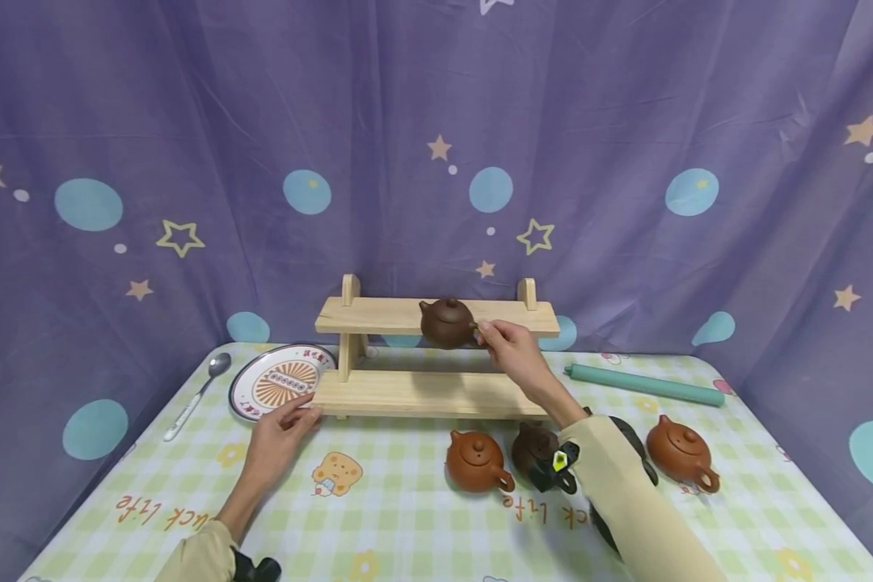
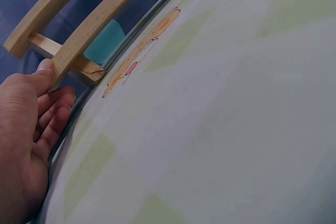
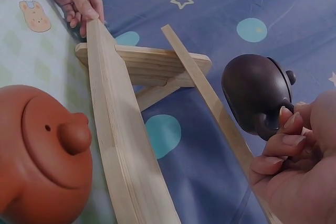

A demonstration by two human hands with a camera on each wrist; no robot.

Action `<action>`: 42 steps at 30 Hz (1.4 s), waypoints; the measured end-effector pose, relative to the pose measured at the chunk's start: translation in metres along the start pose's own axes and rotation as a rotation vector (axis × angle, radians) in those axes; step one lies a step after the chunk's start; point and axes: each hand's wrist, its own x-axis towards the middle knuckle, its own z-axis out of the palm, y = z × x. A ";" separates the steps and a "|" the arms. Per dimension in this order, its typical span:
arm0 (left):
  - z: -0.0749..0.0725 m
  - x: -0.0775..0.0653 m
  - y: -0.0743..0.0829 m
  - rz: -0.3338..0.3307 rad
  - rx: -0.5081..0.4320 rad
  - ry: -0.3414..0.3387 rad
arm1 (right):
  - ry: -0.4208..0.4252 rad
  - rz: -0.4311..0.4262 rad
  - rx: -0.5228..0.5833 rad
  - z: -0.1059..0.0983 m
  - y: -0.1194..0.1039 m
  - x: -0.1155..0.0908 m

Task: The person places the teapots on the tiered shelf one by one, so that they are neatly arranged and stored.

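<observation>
My right hand [image 1: 518,360] pinches the handle of a dark brown teapot [image 1: 447,325], its spout pointing left. In the head view this teapot overlaps the upper board of a two-tier wooden shelf [image 1: 385,394]; the right wrist view shows it raised beside that board [image 3: 191,72]. At the left end of the lower board, my left hand [image 1: 280,436] holds the corner, thumb on the edge and fingers curled below, as the left wrist view shows. In front of the shelf stand an orange-brown teapot [image 1: 474,461] and another dark teapot [image 1: 534,453], partly covered by my right wrist gear.
Left of the shelf lie a patterned plate [image 1: 243,388] and a spoon [image 1: 196,402]. On the right are a green rod [image 1: 643,384], another orange-brown teapot [image 1: 680,453] and a black object [image 1: 631,440] mostly hidden by my sleeve. A purple curtain [image 1: 407,97] hangs behind the checked tablecloth [image 1: 407,525].
</observation>
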 end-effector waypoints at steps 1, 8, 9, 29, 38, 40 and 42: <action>0.000 0.000 0.000 0.001 -0.001 0.001 | 0.002 -0.001 0.001 0.001 0.000 0.001; 0.000 0.000 0.000 0.000 -0.012 0.005 | -0.004 0.005 0.050 0.011 -0.001 0.009; 0.000 0.000 0.000 0.001 -0.012 0.006 | -0.004 0.005 0.057 0.012 -0.002 0.011; 0.000 -0.001 0.001 0.002 0.004 0.005 | 0.009 0.041 0.078 0.036 -0.004 0.027; 0.000 -0.001 0.001 -0.004 0.031 0.004 | 0.030 0.046 0.051 0.043 -0.003 0.032; 0.000 -0.001 0.002 -0.006 0.028 0.006 | 0.040 0.044 0.047 0.045 -0.003 0.033; 0.000 -0.001 0.002 -0.010 0.020 0.005 | 0.049 0.041 0.044 0.046 -0.003 0.035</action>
